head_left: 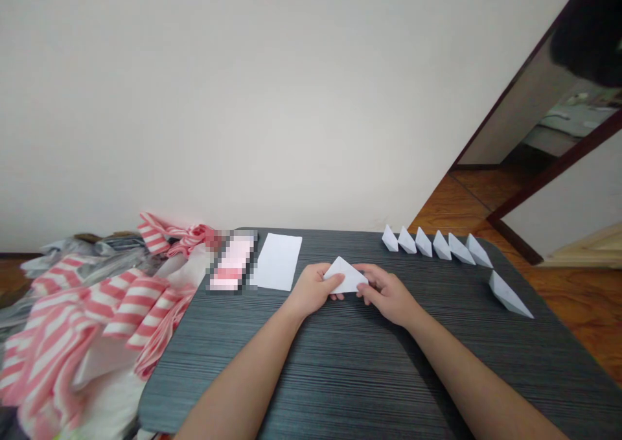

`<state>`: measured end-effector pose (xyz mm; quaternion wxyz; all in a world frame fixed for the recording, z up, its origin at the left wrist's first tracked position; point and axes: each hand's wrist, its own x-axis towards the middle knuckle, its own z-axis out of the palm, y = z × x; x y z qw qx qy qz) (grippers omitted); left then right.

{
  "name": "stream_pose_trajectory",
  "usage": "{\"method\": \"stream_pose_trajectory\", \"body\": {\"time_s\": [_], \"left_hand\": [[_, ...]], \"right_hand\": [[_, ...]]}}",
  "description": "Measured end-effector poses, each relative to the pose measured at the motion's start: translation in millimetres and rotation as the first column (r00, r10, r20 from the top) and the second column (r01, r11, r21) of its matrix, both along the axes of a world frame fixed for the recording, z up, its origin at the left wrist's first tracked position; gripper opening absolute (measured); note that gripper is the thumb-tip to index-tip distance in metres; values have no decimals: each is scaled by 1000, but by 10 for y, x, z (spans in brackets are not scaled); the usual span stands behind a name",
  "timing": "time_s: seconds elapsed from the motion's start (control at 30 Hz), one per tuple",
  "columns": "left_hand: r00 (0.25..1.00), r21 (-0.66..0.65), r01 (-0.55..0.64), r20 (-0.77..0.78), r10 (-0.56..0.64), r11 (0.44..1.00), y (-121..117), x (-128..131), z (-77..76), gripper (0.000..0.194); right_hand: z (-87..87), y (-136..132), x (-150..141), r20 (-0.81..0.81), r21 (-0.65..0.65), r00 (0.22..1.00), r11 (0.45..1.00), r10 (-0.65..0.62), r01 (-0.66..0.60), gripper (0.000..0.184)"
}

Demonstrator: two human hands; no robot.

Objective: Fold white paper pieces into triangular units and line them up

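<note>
A folded white paper triangle (346,276) is pinched at both ends by the left hand (311,289) and the right hand (389,294), with the hands close together and the paper held between them, over the middle of a dark grained table (311,369). A flat white paper sheet (278,262) lies just left of the hands, near the far edge, beside a pixelated object (232,262). A row of folded paper boats (432,244) runs along the far right edge, and one more boat (508,295) sits near the right edge. Striped pink-and-white cloth (121,310) crowds the left edge. Open tabletop is left around the hands, mainly toward the near and right edges.
</note>
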<state>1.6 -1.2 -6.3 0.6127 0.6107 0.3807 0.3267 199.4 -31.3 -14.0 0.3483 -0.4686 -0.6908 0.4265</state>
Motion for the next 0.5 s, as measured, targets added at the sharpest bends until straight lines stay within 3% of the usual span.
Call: {"method": "stream_pose_trajectory", "body": {"time_s": [0.1, 0.27, 0.5], "left_hand": [[999, -36, -13, 33, 14, 999, 9, 6, -7, 29], [998, -46, 12, 55, -9, 999, 7, 19, 4, 27], [998, -16, 56, -1, -56, 998, -9, -4, 55, 23]], "right_hand": [[-13, -6, 10, 46, 122, 999, 992, -9, 3, 43], [34, 2, 25, 159, 258, 987, 965, 8, -50, 24], [101, 3, 8, 199, 316, 980, 948, -20, -45, 10]]}}
